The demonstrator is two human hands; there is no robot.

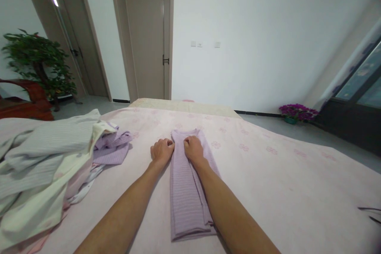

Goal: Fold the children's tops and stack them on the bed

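Observation:
A lavender ribbed top (183, 190) lies folded into a long narrow shape on the pink bedspread. Its neckline points away from me and its hem towards me. My left hand (162, 150) is closed at the top's upper left edge, fingers curled in a pinch on the fabric. On the upper right part of the top, my right hand (194, 149) is also closed, with its fingers bent into the cloth. My right forearm covers part of the garment's right side. The fingertips of both hands are partly hidden.
A loose heap of clothes (47, 158) lies on the left, with a crumpled lavender garment (114, 145) at its near side. The flowered bedspread (268, 190) covers the surface. Dark thin ends (369, 208) show at the right edge. Purple flowers (297, 112) stand beyond.

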